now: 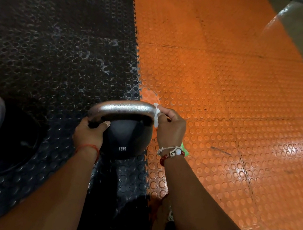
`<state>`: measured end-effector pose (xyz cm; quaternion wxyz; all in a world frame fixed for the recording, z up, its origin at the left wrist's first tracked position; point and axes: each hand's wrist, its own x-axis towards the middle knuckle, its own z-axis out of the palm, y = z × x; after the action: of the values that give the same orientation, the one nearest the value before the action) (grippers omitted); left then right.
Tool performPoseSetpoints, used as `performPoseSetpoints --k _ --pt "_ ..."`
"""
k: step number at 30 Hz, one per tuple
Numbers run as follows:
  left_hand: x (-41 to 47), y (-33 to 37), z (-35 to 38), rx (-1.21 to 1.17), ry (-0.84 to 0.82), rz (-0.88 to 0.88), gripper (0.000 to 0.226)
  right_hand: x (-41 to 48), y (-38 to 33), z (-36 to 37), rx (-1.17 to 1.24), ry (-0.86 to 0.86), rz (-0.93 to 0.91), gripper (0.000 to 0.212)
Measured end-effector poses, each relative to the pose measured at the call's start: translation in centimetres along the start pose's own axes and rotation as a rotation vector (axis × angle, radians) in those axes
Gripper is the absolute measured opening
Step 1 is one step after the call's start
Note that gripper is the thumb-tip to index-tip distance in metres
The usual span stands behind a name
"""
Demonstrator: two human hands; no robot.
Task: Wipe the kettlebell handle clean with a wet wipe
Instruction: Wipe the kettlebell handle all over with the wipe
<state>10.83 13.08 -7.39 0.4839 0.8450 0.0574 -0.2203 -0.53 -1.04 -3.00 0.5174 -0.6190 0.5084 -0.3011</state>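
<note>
Kettlebell [125, 140] on black mat [56, 61], between my hands | handle [124, 107] runs left to right | left hand [90, 131] grips its left leg | right hand [171, 129] pinches wet wipe [156, 115] round its right end | wiping stroke should likely run leftward, towards my left hand.

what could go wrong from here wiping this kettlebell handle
The handle is beaded with droplets, so the left hand gripping its left end may slip and the kettlebell could tip. The wipe in the right hand looks small and bunched at the right end, so the middle may get missed.
</note>
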Motion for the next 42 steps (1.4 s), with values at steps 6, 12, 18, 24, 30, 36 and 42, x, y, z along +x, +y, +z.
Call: performPoseSetpoints --k 6,12,18,24,30,36,42 --pt "0.0 0.0 0.0 -0.002 0.009 -0.003 0.036 -0.7 0.3 0.5 0.006 0.105 0.058 0.013" --pt "0.1 -0.1 0.0 0.003 0.007 -0.007 0.038 -1.3 0.1 0.7 0.002 0.146 0.038 0.012" --pt "0.1 -0.1 0.1 -0.015 0.003 -0.017 0.036 -2.1 -0.2 1.4 -0.028 0.215 0.012 0.013" --pt "0.0 -0.1 0.1 -0.019 0.012 -0.014 0.036 -1.8 -0.7 1.3 -0.059 0.253 0.165 0.012" --pt "-0.1 0.1 0.0 -0.025 0.008 -0.013 0.035 -2.3 -0.9 1.4 -0.076 0.278 0.142 0.011" --pt "-0.2 0.0 0.0 -0.005 0.018 -0.002 0.034 -2.5 -1.2 1.7 -0.111 0.296 0.147 0.008" --pt "-0.2 0.1 -0.1 -0.008 0.012 -0.006 0.032 -2.1 -1.5 1.5 -0.123 0.259 0.199 0.010"
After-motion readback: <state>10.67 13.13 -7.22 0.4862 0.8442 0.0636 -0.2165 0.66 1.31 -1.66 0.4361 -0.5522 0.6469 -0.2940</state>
